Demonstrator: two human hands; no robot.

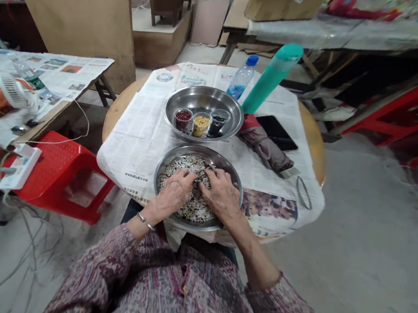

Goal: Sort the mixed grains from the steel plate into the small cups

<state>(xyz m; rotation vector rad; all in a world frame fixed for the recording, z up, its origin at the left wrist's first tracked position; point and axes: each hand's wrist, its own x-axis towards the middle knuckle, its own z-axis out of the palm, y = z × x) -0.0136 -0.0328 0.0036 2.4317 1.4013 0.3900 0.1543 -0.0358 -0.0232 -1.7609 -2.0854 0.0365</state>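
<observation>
Well, one round wooden table (313, 137) fills the middle, spread with thin, creased newspaper (131, 143). On it sit two shiny, round metal basins, a far basin (179, 101) and a near basin (202, 149). Just beyond are two plastic bottles, a tall green bottle (271, 81) and a clear bottle (241, 80). Two hands, left hand (173, 195) and right hand (223, 193), reach into the near basin, fingers bent, tips down; whether they pinch anything, I can't tell. Three clear cups hold red grains (183, 117), yellow grains (201, 122) and black grains (217, 123). A speckled, grainy mix (196, 210) covers the near basin's floor.
</observation>
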